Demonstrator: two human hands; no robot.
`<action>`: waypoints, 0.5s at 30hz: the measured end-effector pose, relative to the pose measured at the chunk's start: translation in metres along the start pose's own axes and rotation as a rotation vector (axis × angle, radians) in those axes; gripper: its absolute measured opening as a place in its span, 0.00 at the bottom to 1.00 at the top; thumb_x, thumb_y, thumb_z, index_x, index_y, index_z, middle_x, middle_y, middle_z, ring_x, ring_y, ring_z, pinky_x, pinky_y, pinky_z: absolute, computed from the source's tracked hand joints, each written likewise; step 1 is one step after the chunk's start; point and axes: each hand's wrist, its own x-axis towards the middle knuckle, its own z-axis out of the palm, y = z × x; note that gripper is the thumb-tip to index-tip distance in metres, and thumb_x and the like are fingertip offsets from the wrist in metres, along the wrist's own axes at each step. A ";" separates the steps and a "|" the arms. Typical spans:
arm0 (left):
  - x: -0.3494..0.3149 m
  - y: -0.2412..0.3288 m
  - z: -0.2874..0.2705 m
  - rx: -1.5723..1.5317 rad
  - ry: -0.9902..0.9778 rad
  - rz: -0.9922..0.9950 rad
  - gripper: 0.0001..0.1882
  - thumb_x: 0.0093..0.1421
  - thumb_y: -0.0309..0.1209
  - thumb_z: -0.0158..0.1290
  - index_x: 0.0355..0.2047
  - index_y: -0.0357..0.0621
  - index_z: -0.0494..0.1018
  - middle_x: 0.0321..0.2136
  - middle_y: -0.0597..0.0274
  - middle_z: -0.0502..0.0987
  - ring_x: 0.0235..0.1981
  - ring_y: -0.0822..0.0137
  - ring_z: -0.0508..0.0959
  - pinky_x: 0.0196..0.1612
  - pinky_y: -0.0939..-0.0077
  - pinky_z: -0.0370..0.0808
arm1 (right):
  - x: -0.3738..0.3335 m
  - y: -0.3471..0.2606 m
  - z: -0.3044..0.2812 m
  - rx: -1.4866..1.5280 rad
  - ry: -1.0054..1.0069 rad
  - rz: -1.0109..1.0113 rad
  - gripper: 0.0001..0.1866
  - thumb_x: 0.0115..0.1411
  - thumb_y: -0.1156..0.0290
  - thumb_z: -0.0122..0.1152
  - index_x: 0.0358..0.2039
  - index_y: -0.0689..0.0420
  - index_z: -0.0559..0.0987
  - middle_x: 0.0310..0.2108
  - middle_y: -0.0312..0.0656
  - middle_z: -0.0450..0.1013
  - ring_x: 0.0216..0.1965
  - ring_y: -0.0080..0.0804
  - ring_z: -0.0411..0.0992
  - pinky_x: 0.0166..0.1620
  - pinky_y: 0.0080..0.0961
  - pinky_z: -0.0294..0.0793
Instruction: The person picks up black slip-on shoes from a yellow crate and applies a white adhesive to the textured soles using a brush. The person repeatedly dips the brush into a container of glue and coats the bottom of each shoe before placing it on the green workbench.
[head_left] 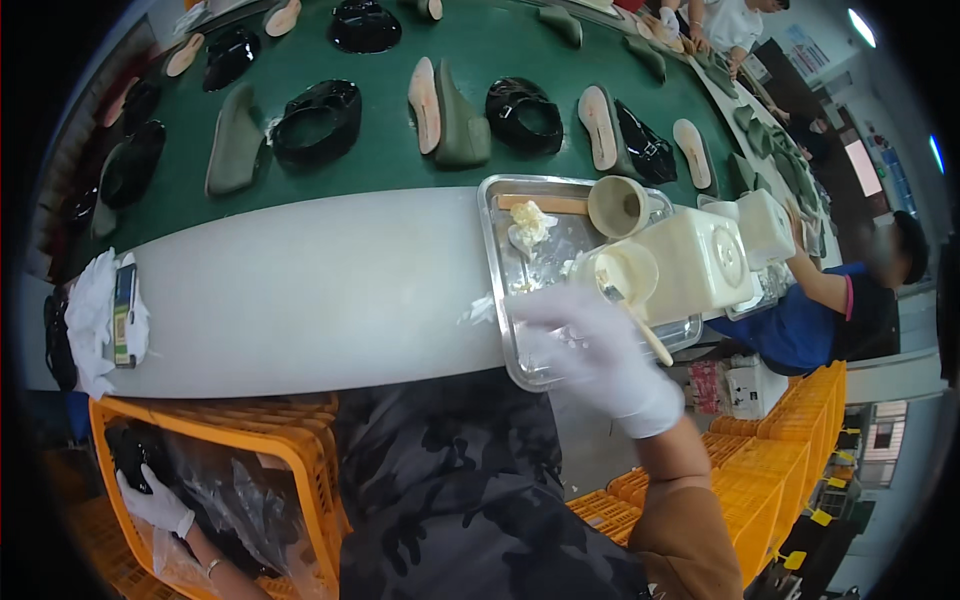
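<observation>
Up above the left fingers (132, 497), we see what looks like a phone (125, 312) lying on a heap of white cloths (90, 325). Well off to the right of the right fingers (542, 307), we see a person in blue and black (812, 312). Lower on that side, we find orange crates (770, 470). Far up past those same fingers, we spot a person in white (728, 25) and a bright light (862, 28).

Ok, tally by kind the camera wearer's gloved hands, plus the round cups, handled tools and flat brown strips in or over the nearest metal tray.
Gloved hands, left and right: 2
Round cream cups: 2
Light-handled tool: 1
Flat brown strip: 1
Total: 6
</observation>
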 end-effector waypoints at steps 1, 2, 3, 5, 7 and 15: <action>-0.002 0.001 0.002 0.023 0.012 -0.074 0.26 0.57 0.43 0.53 0.49 0.38 0.68 0.46 0.50 0.71 0.48 0.52 0.68 0.52 0.63 0.64 | 0.004 0.008 -0.021 -0.003 0.078 0.034 0.11 0.54 0.79 0.54 0.40 0.59 0.76 0.37 0.44 0.74 0.36 0.32 0.74 0.40 0.23 0.72; -0.002 -0.004 0.007 0.042 0.008 -0.068 0.27 0.56 0.44 0.54 0.49 0.36 0.68 0.46 0.49 0.71 0.46 0.53 0.70 0.51 0.64 0.66 | 0.010 0.019 -0.046 -0.077 0.160 0.024 0.11 0.54 0.79 0.54 0.40 0.60 0.76 0.37 0.43 0.74 0.36 0.30 0.73 0.41 0.22 0.71; -0.001 0.000 0.008 0.036 -0.012 -0.104 0.27 0.55 0.43 0.55 0.47 0.33 0.69 0.44 0.45 0.72 0.44 0.53 0.72 0.49 0.64 0.68 | 0.019 0.032 -0.072 -0.155 0.243 0.013 0.11 0.55 0.79 0.53 0.40 0.61 0.76 0.36 0.42 0.74 0.36 0.27 0.73 0.42 0.21 0.71; 0.002 0.000 0.008 -0.053 -0.003 -0.086 0.26 0.55 0.43 0.56 0.44 0.30 0.71 0.41 0.42 0.74 0.42 0.52 0.74 0.47 0.64 0.70 | 0.038 0.077 -0.124 -0.144 0.365 0.182 0.10 0.57 0.78 0.53 0.40 0.61 0.76 0.34 0.39 0.75 0.35 0.21 0.71 0.41 0.19 0.70; 0.002 -0.021 0.014 -0.021 -0.067 -0.089 0.25 0.56 0.43 0.55 0.41 0.28 0.73 0.40 0.42 0.74 0.41 0.52 0.74 0.47 0.65 0.70 | 0.061 0.123 -0.168 -0.372 0.319 0.396 0.10 0.58 0.75 0.52 0.40 0.60 0.77 0.32 0.38 0.75 0.33 0.22 0.72 0.40 0.18 0.70; 0.013 -0.017 0.014 0.016 -0.221 -0.197 0.26 0.59 0.42 0.51 0.42 0.24 0.70 0.39 0.39 0.73 0.42 0.50 0.73 0.47 0.67 0.70 | 0.094 0.310 -0.235 -1.362 -0.733 0.231 0.05 0.50 0.74 0.52 0.26 0.56 0.77 0.24 0.43 0.72 0.36 0.40 0.74 0.40 0.30 0.74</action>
